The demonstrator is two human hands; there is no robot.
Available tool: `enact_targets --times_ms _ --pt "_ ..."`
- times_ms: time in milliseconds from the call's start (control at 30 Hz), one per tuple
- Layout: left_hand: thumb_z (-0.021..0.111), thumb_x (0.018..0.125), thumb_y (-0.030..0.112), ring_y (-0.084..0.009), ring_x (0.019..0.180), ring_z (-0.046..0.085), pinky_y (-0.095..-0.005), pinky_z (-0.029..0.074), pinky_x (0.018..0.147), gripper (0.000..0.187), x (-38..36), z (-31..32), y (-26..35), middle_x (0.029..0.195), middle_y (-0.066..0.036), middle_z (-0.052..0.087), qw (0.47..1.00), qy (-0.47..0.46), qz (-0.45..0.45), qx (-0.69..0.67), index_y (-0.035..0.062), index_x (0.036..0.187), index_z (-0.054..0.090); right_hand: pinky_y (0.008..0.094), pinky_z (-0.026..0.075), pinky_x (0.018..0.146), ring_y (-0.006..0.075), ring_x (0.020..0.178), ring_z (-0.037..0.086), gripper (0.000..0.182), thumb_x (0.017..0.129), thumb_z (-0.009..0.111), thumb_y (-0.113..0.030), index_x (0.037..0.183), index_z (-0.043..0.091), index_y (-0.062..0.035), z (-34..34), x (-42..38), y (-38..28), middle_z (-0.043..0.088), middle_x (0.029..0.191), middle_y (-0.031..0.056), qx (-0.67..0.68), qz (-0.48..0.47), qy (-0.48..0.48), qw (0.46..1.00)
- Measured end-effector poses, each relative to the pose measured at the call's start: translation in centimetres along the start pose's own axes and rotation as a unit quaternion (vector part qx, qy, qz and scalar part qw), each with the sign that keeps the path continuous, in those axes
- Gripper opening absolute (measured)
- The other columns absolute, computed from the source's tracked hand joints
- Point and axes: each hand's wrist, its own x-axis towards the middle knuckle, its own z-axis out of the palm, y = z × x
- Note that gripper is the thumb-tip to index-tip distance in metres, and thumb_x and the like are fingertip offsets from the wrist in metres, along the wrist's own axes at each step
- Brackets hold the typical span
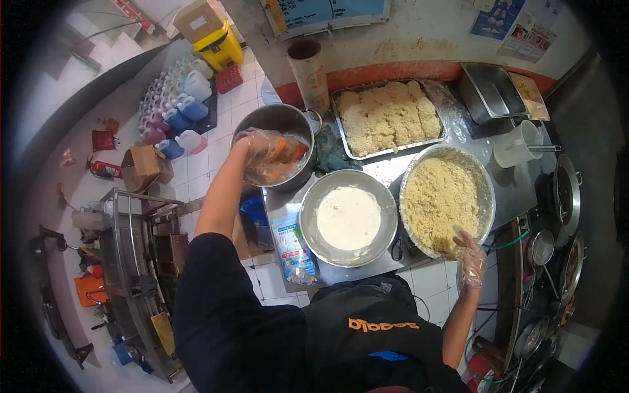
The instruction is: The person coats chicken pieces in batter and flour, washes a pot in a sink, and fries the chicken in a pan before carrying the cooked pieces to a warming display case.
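My left hand, in a clear plastic glove, reaches into a deep metal pot at the left. Orange pieces lie around its fingers, which I cannot make out clearly. My right hand, also gloved in clear plastic, rests at the near edge of a large metal bowl of pale yellow crumbs. Its fingers are apart and touch the crumbs, with nothing seen in them. Between both hands stands a metal bowl with thick white batter in it.
Behind the bowls lies a tray heaped with crumb-covered slabs. A blue-and-white packet sits at the table's near left. A plastic jug and an empty metal pan stand at the right. Pans hang along the right side.
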Motion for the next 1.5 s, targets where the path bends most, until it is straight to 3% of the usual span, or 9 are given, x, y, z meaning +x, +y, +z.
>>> enact_targets --times_ms 67,233,567,767,867,933,1067,1300,1500 --pt "0.063 0.074 0.022 -0.0255 0.088 0.062 -0.0334 0.049 0.082 0.034 -3.0 -2.4 0.7 0.101 -0.015 0.066 0.992 0.005 0.045 0.114 0.0037 0.103 0.067 0.0390 0.044 0.090 0.0274 0.109 0.056 0.066 0.074 0.073 -0.042 0.124 0.054 -0.0032 0.1 0.4 0.1 0.060 0.116 0.0133 0.001 -0.019 -0.009 1.000" --pt "0.061 0.079 0.031 -0.0230 0.072 0.061 -0.0359 0.048 0.068 0.032 -6.8 -2.3 0.7 0.082 -0.012 0.067 0.848 0.151 -0.083 -0.502 0.0033 0.093 0.068 0.0386 0.044 0.090 0.0273 0.108 0.057 0.061 0.075 0.072 -0.038 0.123 0.055 -0.0036 0.9 0.8 -1.1 0.059 0.117 0.0129 0.013 -0.049 -0.027 0.998" --pt "0.060 0.084 0.039 -0.0117 0.065 0.057 -0.0291 0.044 0.059 0.036 -16.4 -7.9 2.8 0.072 -0.004 0.065 0.848 0.224 -0.085 -0.474 0.0043 0.086 0.067 0.0336 0.045 0.088 0.0267 0.106 0.058 0.055 0.076 0.070 -0.027 0.121 0.054 0.0014 6.7 1.1 -4.8 0.058 0.118 0.0137 0.056 -0.016 -0.089 0.994" --pt "0.066 0.083 0.023 -0.0145 0.078 0.060 -0.0276 0.049 0.070 0.024 -20.5 -7.9 11.9 0.090 -0.008 0.065 0.533 0.294 0.063 -0.791 0.0010 0.094 0.065 0.0342 0.046 0.089 0.0216 0.105 0.057 0.042 0.081 0.062 -0.016 0.120 0.056 -0.0025 15.0 2.1 -6.1 0.060 0.114 0.0119 0.096 -0.051 -0.279 0.954" --pt "0.057 0.087 0.028 -0.0113 0.078 0.057 -0.0251 0.046 0.069 0.029 -21.9 -7.9 16.9 0.082 -0.006 0.064 0.640 0.264 0.155 -0.704 0.0006 0.085 0.066 0.0319 0.048 0.086 0.0197 0.098 0.060 0.038 0.084 0.062 -0.016 0.119 0.055 -0.0007 19.3 2.6 -6.0 0.061 0.113 0.0108 0.085 -0.062 -0.309 0.945" --pt "0.056 0.087 0.026 -0.0104 0.074 0.056 -0.0240 0.044 0.066 0.026 -19.1 -4.7 20.7 0.076 -0.004 0.062 0.540 0.236 0.249 -0.769 0.0020 0.084 0.066 0.0298 0.049 0.084 0.0178 0.097 0.060 0.039 0.085 0.061 -0.014 0.121 0.053 0.0000 21.4 2.5 -5.9 0.061 0.111 0.0102 0.191 0.051 -0.331 0.923" --pt "0.057 0.087 0.016 -0.0070 0.066 0.054 -0.0183 0.032 0.048 0.019 -20.2 -2.2 25.8 0.079 -0.007 0.063 0.380 0.157 0.129 -0.902 -0.0020 0.086 0.063 0.0231 0.050 0.076 0.0124 0.088 0.059 0.039 0.085 0.062 -0.006 0.121 0.050 0.0001 22.9 1.9 -4.3 0.061 0.102 0.0068 0.167 0.126 -0.286 0.935" --pt "0.060 0.086 0.010 -0.0160 0.081 0.063 -0.0300 0.055 0.072 0.018 -20.9 0.9 28.2 0.091 -0.008 0.062 0.291 0.113 0.047 -0.949 -0.0021 0.099 0.058 0.0254 0.050 0.069 0.0108 0.076 0.057 0.029 0.085 0.062 -0.016 0.111 0.061 -0.0023 20.8 1.3 -3.5 0.063 0.098 0.0042 -0.068 0.018 -0.293 0.954" --pt "0.060 0.086 0.010 -0.0175 0.087 0.063 -0.0297 0.054 0.074 0.022 -20.9 2.5 29.0 0.099 -0.012 0.062 0.289 0.120 0.048 -0.949 -0.0040 0.103 0.057 0.0274 0.049 0.062 0.0117 0.072 0.055 0.029 0.086 0.058 -0.023 0.106 0.064 -0.0026 20.1 1.4 -4.0 0.064 0.089 0.0049 -0.032 0.137 -0.345 0.928"
